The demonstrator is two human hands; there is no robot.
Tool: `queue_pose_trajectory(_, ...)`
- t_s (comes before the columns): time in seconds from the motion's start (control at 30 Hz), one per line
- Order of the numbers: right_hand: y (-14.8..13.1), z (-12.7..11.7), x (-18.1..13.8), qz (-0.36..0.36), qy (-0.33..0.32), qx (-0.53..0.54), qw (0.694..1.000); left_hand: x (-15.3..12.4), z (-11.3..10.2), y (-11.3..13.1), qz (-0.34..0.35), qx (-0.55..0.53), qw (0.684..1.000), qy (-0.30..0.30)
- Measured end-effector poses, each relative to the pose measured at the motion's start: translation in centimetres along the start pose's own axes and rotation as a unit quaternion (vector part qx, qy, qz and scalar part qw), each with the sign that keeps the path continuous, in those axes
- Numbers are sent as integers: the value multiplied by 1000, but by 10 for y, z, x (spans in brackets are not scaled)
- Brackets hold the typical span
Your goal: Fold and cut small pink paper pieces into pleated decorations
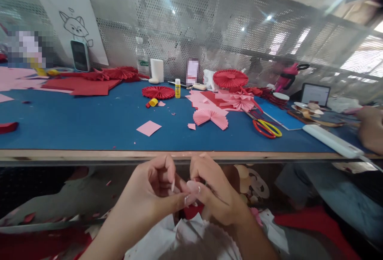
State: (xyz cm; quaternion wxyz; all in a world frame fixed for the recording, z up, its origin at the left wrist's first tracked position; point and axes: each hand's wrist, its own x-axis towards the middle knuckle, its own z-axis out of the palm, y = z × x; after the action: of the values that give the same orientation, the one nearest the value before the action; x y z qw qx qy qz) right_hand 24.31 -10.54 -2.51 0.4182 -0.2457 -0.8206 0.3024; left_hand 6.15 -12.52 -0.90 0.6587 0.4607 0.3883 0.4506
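Note:
Both my hands are below the table's front edge, over my lap, fingers curled and touching each other. My left hand (152, 192) and my right hand (215, 190) pinch together at the fingertips around a small pale pink bit (193, 187); I cannot make out what it is. White and red paper (191, 228) lies on my lap beneath them. On the blue table (89, 120), a pink paper square (149, 128) and a folded pink paper fan (211, 117) lie nearest.
Red and pink paper fans (230, 78), red sheets (86, 86), a yellow glue bottle (177, 88), red-and-yellow scissors (267, 128), a phone (79, 55), a fox drawing (74, 26) and a white bar (332, 140) are on the table. Another person's hand (371, 128) is at the right.

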Motion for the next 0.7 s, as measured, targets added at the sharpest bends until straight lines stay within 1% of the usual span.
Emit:
queue_pose_trajectory(0.13, 5, 5, 1, 6, 14, -18, 1000, 4, -2, -1, -2, 12, 1000, -8)
queue_pose_trajectory(0.27, 6, 8, 0, 21, 11, -31, 999, 0, 0, 1, 14, 75, 997, 13)
queue_pose_trajectory(0.4, 5, 8, 0, 24, 7, 0, 1000, -7, 4, 0, 58, 150, 987, -4)
queue_pose_trajectory(0.47, 5, 9, 1, 32, 7, 17, 999, -8, 5, -1, 78, 182, 980, -1)
queue_pose_trajectory(0.57, 5, 11, 1, 49, 23, 44, 998, -10, 5, -3, 104, 215, 971, 16)
queue_pose_trajectory(0.7, 6, 14, 1, 46, 50, 80, 995, -14, 3, 0, 114, 247, 962, -6)
